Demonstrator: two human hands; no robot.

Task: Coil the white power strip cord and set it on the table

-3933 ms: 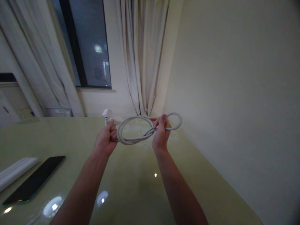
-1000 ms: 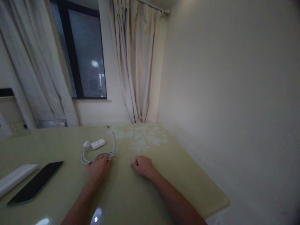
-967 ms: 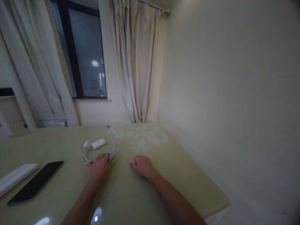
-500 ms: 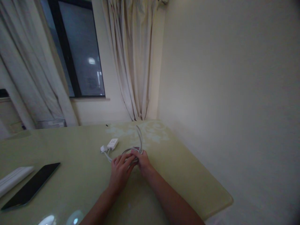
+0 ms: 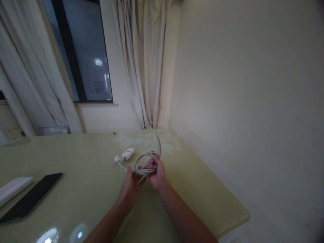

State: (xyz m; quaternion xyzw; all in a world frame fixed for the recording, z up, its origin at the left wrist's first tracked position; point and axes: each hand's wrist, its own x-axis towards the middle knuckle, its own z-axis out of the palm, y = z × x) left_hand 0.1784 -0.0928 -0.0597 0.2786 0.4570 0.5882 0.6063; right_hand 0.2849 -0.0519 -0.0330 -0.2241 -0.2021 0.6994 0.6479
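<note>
A pale grey extension cord (image 5: pixel 145 172) is wound into a round coil above the table, its loop facing me. My right hand (image 5: pixel 158 173) grips the coil's right side, with fingers through and round the strands. My left hand (image 5: pixel 130 187) is at the lower left of the coil, thumb up in front and fingers partly hidden behind the strands. From the coil, cord runs left to a white plug (image 5: pixel 118 158) and a white socket block (image 5: pixel 128 154), both on the table. Another length of cord arches up from my right hand toward the back of the table.
On the table (image 5: pixel 83 168) at left lie a black flat tablet-like slab (image 5: pixel 31 197) and a long white object (image 5: pixel 15 189). A tiny dark piece (image 5: pixel 114 133) is near the back edge. Curtains (image 5: pixel 144 67), a window and a wall (image 5: pixel 240 101) border the table.
The coil has turned to face me more and shows a wider round loop. My left hand has rolled from palm down to thumb up. The plug and socket block appear slightly farther right.
</note>
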